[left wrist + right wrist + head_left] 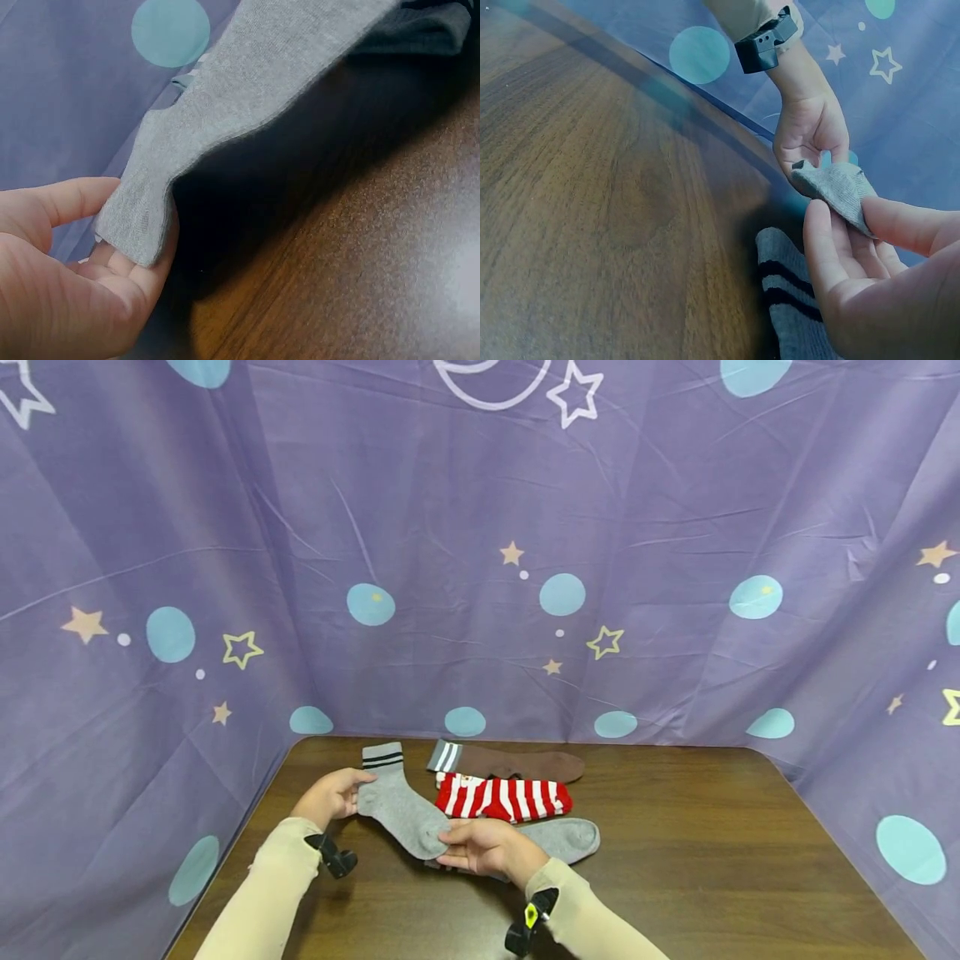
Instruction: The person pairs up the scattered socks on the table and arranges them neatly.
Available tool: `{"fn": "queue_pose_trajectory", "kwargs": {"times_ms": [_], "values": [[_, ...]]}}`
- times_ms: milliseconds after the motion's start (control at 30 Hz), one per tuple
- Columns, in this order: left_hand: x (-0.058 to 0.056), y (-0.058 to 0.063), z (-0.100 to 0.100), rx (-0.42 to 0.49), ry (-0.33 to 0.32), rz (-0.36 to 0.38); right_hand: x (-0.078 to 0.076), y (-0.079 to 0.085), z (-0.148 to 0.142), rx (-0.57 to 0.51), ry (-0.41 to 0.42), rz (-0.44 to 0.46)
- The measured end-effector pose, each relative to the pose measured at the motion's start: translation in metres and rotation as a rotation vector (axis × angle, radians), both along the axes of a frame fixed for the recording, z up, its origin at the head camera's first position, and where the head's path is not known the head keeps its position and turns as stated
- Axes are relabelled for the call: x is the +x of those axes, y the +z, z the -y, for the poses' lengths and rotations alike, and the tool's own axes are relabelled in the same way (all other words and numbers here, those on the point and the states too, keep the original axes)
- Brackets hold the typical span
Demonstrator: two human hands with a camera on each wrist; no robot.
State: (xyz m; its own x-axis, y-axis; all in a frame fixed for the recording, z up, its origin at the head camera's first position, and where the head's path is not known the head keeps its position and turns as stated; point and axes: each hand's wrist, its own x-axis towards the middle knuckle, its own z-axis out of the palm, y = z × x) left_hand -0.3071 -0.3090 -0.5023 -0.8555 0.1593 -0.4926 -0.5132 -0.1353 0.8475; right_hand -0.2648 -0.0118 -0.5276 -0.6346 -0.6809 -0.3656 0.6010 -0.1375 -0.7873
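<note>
A grey sock (408, 814) with two black stripes at its cuff is stretched between both hands, raised over the table. My left hand (337, 795) pinches it near the heel, thumb on top and fingers beneath, as the left wrist view shows with the sock (217, 105). At the toe end, my right hand (487, 847) pinches the same sock (836, 187) between thumb and fingers. Under the right hand lies a second grey sock (566, 837), partly hidden; its black-striped cuff (791, 289) appears in the right wrist view.
Behind the grey sock on the table lie a red and white striped sock (506, 797) and a brown sock (517, 763) with a grey, white-striped cuff. The wooden table (712, 852) ends at a purple patterned curtain (465, 527).
</note>
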Motion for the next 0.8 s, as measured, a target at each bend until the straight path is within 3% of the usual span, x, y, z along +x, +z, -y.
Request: {"fn": "queue_pose_trajectory", "kwargs": {"times_ms": [267,433,800], "values": [[-0.005,-0.002,-0.004,0.093,0.061,0.010,-0.004,-0.002,-0.008,-0.017,0.029,-0.018],[-0.007,-0.003,-0.003,0.136,0.061,-0.004,-0.005,-0.003,-0.016,-0.031,0.048,-0.026],[-0.006,0.000,-0.002,0.156,0.071,0.042,-0.012,0.001,-0.027,-0.072,-0.033,0.018]]}}
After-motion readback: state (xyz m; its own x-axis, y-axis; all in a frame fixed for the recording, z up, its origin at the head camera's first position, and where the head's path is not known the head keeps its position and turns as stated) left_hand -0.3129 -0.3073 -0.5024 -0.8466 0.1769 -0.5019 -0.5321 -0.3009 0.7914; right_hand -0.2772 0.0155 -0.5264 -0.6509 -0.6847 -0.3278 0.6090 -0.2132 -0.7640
